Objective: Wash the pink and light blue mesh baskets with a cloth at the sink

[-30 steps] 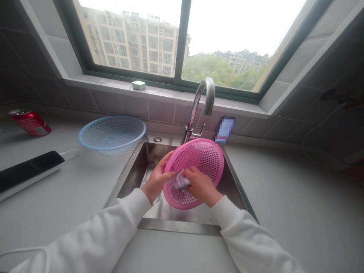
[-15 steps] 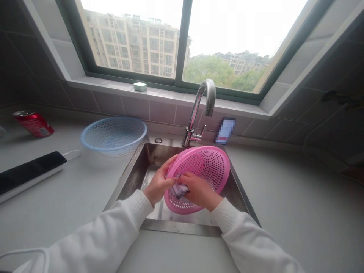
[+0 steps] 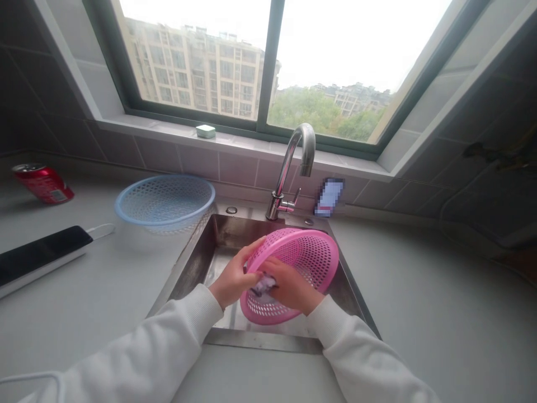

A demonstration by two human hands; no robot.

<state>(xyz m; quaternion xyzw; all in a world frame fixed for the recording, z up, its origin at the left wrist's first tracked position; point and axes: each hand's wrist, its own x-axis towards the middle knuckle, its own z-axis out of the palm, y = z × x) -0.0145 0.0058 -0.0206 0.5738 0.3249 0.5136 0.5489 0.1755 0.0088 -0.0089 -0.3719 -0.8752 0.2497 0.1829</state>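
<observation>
A round pink plastic colander [image 3: 323, 252] is held tilted over the steel sink [image 3: 229, 231], its open side facing me. My left hand [image 3: 235, 277] grips its rim on the left, thumb on the inner side and fingers behind. Inside the colander, my right hand [image 3: 291, 285] is closed on a crumpled pale cloth [image 3: 263, 285] with dark marks, pressed near the left rim. Part of the cloth is hidden by the right fingers. Behind the colander stands the chrome faucet [image 3: 289, 168]; no water shows coming from it.
A blue colander [image 3: 165, 201] rests on the counter left of the sink. Farther left are a red can [image 3: 44, 183] and a black-and-white device [image 3: 46, 254] with a cable. A phone with a blurred screen [image 3: 330, 197] leans on the wall. A pale green box [image 3: 205, 131] sits on the sill.
The pink colander has dipped slightly lower and tilted a little more. My right hand has shifted slightly with the cloth inside it. The camera view has shifted a bit.
</observation>
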